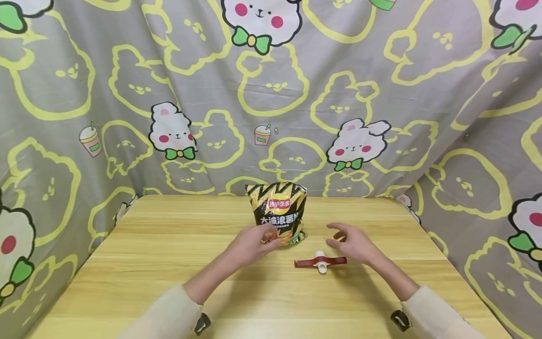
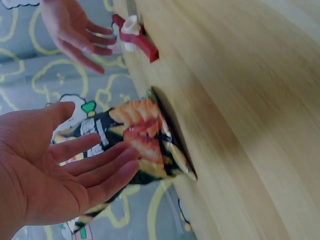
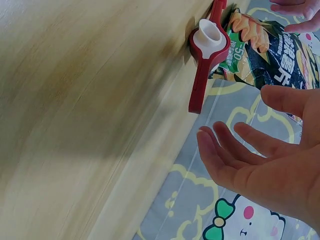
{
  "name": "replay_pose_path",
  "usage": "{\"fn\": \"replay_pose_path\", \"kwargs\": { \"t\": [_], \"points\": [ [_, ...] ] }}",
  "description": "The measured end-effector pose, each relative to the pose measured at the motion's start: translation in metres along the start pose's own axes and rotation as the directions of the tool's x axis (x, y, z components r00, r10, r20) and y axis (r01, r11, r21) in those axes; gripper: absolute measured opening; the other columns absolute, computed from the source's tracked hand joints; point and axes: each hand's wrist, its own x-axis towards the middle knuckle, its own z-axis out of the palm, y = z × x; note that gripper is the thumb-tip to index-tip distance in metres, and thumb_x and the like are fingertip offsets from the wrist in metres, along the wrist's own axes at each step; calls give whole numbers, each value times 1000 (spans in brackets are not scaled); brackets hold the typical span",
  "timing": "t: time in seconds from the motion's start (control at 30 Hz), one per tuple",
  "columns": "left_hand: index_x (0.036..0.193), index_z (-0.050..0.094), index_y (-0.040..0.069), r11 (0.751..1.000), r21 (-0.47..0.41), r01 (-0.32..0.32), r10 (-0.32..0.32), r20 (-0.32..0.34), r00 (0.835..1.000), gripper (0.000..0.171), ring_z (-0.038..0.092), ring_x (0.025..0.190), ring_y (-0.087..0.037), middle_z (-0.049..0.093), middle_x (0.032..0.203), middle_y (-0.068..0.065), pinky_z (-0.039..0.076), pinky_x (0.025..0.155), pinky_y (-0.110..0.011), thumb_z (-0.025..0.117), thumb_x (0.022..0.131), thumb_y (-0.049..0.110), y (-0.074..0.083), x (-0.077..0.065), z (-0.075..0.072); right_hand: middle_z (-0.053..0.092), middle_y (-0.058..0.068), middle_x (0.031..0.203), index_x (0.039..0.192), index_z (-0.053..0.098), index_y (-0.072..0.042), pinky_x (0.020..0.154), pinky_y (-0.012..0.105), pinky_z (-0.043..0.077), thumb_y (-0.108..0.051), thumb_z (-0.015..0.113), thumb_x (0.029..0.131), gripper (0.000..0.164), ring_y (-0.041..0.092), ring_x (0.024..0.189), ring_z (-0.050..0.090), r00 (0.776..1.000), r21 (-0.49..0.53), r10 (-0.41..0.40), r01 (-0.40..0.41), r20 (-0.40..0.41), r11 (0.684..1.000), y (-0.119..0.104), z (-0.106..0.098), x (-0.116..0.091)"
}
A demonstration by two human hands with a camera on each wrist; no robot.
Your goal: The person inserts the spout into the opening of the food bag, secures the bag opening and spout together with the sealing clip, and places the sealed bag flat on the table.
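Note:
A black and gold bag of potato chips [image 1: 278,190] stands upright on the wooden table, its front facing me. In front of it, to the right, lies a dark red bag clip [image 1: 334,261] with a white round spout in its middle. My left hand [image 1: 253,242] is in front of the bag's lower left, its fingers loosely bent and holding nothing; whether they touch the bag I cannot tell. Just beyond the clip's right end hovers my right hand [image 1: 354,242], fingers apart and nothing between them. The right wrist view shows that hand [image 3: 270,160] apart from the clip [image 3: 202,82].
The wooden table [image 1: 148,263] reaches back to a grey curtain [image 1: 292,94] printed with cartoon animals, which also hangs along both sides. Light sleeves cover my forearms, with a small dark object near each cuff.

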Motion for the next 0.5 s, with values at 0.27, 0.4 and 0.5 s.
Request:
{"fn": "replay_pose_path", "kwargs": {
  "t": [0.27,0.4,0.5],
  "points": [
    [125,68,5,996,-82,-41,44,37,998,37,73,87,-21,76,107,-13,58,71,-28,69,97,28,10,11,17,71,20,114,139,57,-1,82,47,58,-26,70,94,53,35,104,69,997,12,-3,3,76,1000,5,-5,-4],
    [123,69,7,993,-120,-13,19,43,999,36,74,95,-24,75,114,-13,60,77,-33,70,96,30,13,15,25,71,20,113,136,59,1,80,46,58,-24,71,92,52,33,102,69,994,1,-13,13,108,1000,7,-6,-4],
    [124,69,9,992,-124,21,-15,56,998,38,73,93,-22,76,109,-11,58,76,-33,70,96,34,14,18,31,72,19,110,134,60,2,79,45,57,-24,71,92,51,31,99,70,991,-6,4,-3,137,1000,8,-7,-5]
  ]
}}
